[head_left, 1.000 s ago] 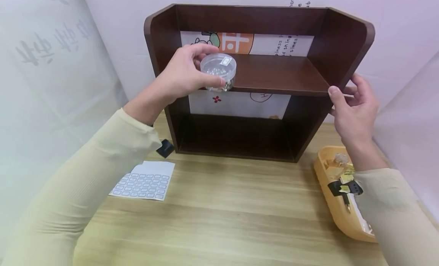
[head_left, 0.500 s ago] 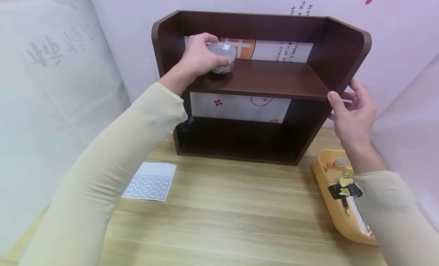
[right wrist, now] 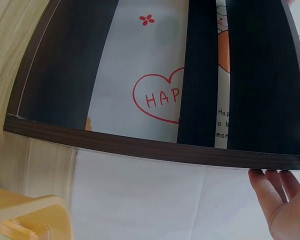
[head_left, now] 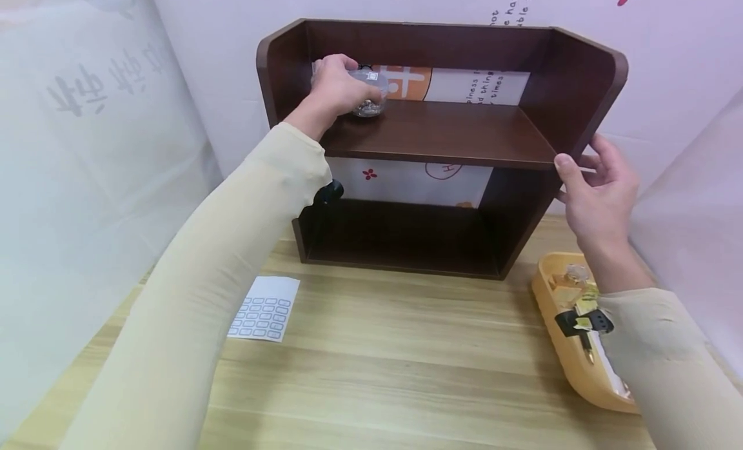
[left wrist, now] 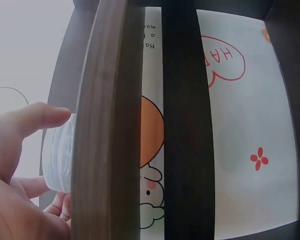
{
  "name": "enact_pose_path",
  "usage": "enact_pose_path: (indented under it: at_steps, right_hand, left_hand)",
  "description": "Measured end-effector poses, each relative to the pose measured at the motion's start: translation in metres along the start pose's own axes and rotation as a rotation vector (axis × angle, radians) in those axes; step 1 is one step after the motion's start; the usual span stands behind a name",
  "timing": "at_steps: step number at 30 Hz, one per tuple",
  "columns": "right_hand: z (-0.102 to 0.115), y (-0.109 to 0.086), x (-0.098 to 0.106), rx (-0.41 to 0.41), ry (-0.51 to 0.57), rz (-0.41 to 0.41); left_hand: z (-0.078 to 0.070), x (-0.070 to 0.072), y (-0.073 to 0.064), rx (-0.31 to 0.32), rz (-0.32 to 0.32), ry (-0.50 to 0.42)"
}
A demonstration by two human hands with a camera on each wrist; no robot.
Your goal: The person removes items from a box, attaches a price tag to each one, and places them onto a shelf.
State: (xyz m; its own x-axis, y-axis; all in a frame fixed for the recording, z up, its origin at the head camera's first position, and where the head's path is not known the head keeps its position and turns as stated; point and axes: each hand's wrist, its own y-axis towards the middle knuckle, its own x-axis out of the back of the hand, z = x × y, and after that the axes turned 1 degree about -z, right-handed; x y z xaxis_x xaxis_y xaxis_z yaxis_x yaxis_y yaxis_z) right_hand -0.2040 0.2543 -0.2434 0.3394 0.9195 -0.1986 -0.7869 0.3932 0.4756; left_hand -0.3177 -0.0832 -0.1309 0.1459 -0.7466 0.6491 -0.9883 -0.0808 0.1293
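Note:
On the left part of the upper board of a dark brown shelf (head_left: 453, 131), my left hand (head_left: 336, 89) grips a clear round lidded jar (head_left: 370, 105). Small shiny pieces show inside it, and a little white label is on its lid. In the left wrist view, thumb and fingers lie around the jar (left wrist: 59, 152), partly behind the shelf board's edge (left wrist: 97, 150). My right hand (head_left: 600, 189) holds the shelf's right side panel, thumb at the front edge and fingers on the outer face. Its fingers (right wrist: 265, 187) touch that panel in the right wrist view.
A yellow basket (head_left: 548, 295) with a pen and small items stands at the right, under my right forearm. A sheet of printed labels (head_left: 267, 311) lies on the wooden table (head_left: 406, 347) at the left. Printed white sheeting (head_left: 191, 50) surrounds the shelf.
My left hand has carried the jar from in front of the upper shelf back into it, then slightly left. The right hand keeps its place on the side panel.

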Motion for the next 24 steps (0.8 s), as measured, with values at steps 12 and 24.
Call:
enact_pose_path:
  at_steps: [12, 24]
  right_hand:
    - [0.001, -0.001, -0.002, 0.013, 0.003, 0.004]
    - [0.001, -0.002, -0.001, 0.003, 0.012, -0.006]
  left_hand:
    - [0.012, 0.002, 0.002, 0.058, 0.066, -0.036]
    - [0.013, 0.004, 0.005, 0.057, 0.128, -0.069]
